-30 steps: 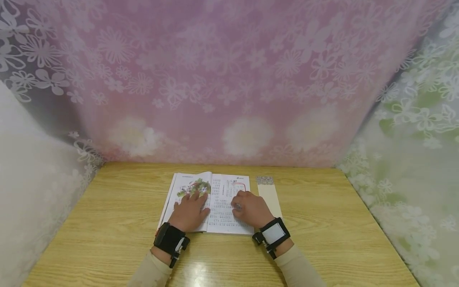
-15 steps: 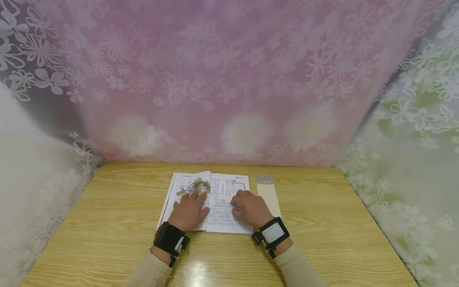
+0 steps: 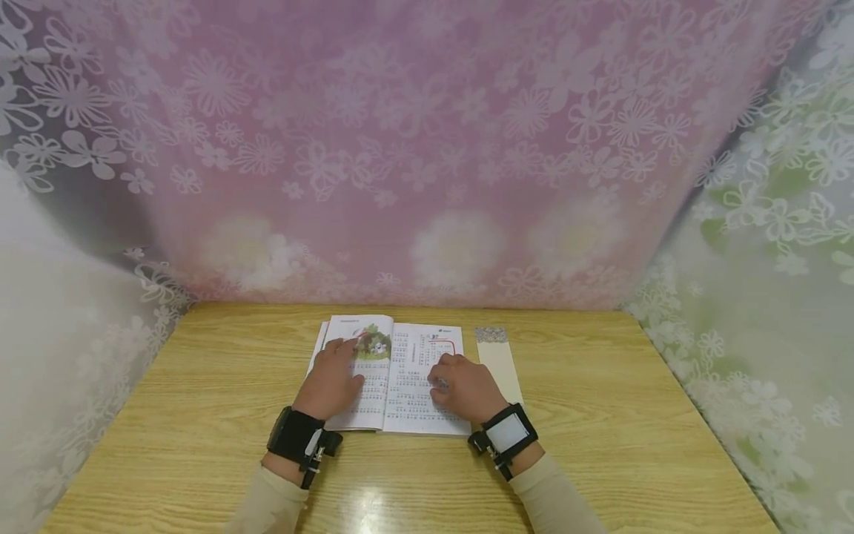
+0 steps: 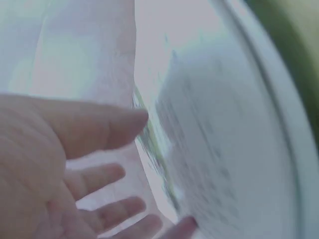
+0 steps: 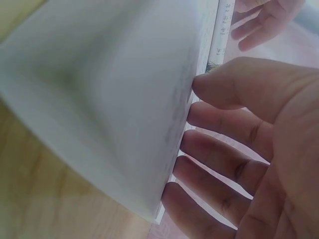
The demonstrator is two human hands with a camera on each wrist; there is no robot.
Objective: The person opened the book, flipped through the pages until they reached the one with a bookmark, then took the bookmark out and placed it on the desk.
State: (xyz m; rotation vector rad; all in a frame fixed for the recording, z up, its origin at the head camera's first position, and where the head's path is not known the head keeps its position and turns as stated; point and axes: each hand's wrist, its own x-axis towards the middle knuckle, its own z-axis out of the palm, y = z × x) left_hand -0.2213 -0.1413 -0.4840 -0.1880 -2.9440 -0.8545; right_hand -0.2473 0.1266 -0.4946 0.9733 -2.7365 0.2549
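An open book (image 3: 415, 420) with printed pages lies on the wooden table. Its left page carries a coloured picture (image 3: 376, 345), partly covered by my left hand (image 3: 331, 382). That hand's fingers are extended and spread, near the page's outer side; the left wrist view shows thumb and fingers apart beside the printed page (image 4: 234, 114). On the right page (image 3: 405, 356), my right hand (image 3: 469, 387) rests its fingertips, fingers loosely bent. Close up in the right wrist view, the right fingertips (image 5: 172, 191) touch the paper and hold nothing between them.
A cream paper strip (image 3: 499, 365) with a speckled grey end lies right of the book, partly behind my right hand. The wooden table (image 3: 587, 437) meets a pink flowered cloth (image 3: 427, 245) at the back. Pale flowered cloths hang at both sides.
My left hand has moved left and slightly farther away over the left page, uncovering more of the picture and print. My right hand has stayed in place.
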